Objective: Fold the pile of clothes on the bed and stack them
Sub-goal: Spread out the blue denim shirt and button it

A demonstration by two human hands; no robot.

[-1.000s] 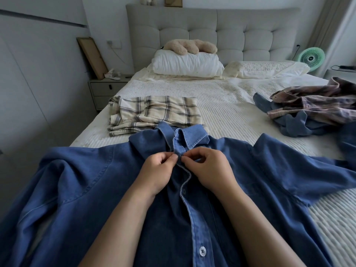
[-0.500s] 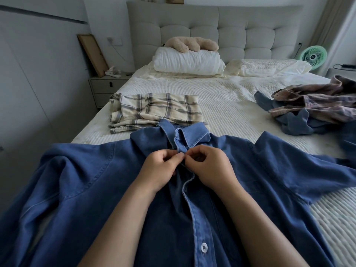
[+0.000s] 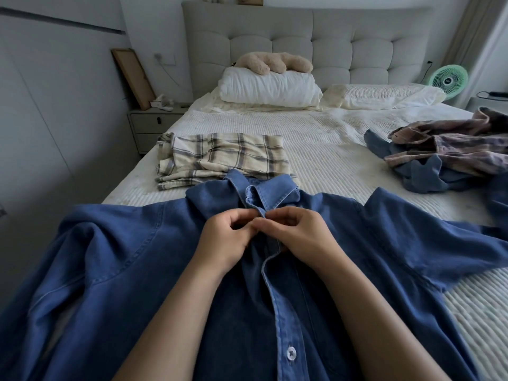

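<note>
A blue denim shirt [image 3: 384,235] lies spread front-up across the near end of the bed [image 3: 316,144], sleeves out to both sides. My left hand [image 3: 225,237] and my right hand [image 3: 299,235] meet just below the collar, each pinching an edge of the shirt's button placket. A white button shows lower on the placket. A folded cream plaid garment [image 3: 222,158] lies behind the collar on the left. A loose pile of clothes [image 3: 445,152], plaid on top of blue, lies at the right.
Two pillows [image 3: 269,86] and a plush toy [image 3: 272,63] sit by the padded headboard. A nightstand [image 3: 154,125] with a leaning frame stands left of the bed. A green fan [image 3: 448,79] is at the far right.
Both hands stay pinched at the collar with small finger movements. The view has tilted slightly, little else differs.
</note>
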